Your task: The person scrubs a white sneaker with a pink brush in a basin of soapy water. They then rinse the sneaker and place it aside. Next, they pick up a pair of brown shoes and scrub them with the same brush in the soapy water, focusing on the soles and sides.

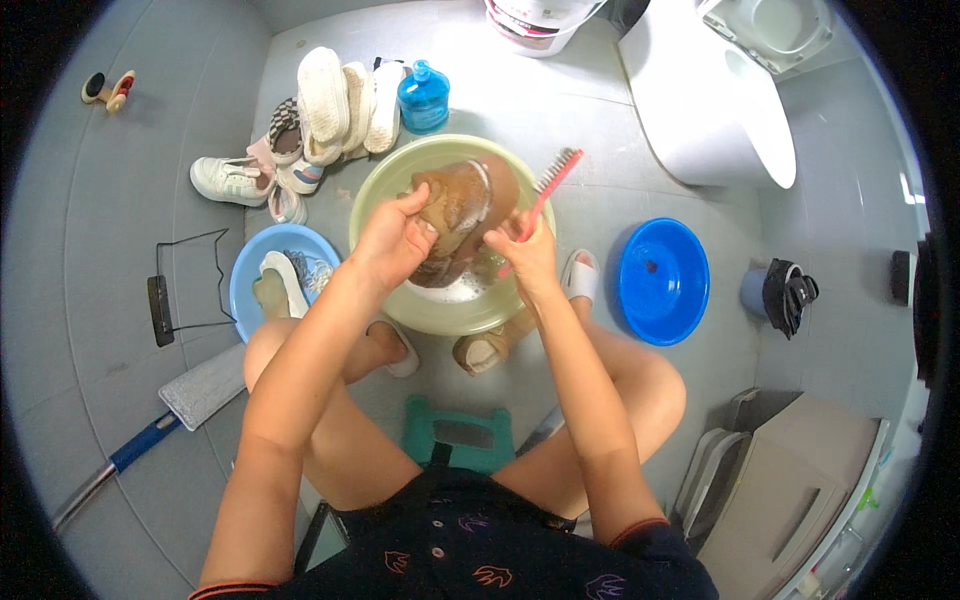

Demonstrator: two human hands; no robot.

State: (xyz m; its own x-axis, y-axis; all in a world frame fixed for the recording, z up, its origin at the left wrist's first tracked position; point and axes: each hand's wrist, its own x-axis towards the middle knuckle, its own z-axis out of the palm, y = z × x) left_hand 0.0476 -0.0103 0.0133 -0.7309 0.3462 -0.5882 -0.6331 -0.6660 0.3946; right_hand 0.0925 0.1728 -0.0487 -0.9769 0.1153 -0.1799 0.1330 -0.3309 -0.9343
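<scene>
A wet brown suede boot (455, 205) with a line of white suds is held over a pale green basin (365, 190). My left hand (397, 238) is closed on its left edge, thumb on top. In my right hand (528, 252) is a pink-handled scrub brush (546, 196), its bristles pointing up and away from the boot. The right thumb and fingers also come up against the boot's right side. Sudsy water (455, 290) shows in the basin below. A second boot (485, 350), tan, lies on the floor against the basin's near side.
Several shoes (322, 95) and a blue bottle (424, 97) stand beyond the basin at left. A light blue basin (240, 285) holds a white shoe and laces. At right are a dark blue basin (690, 318) and a toilet (700, 110). A green stool (470, 455) sits between my legs.
</scene>
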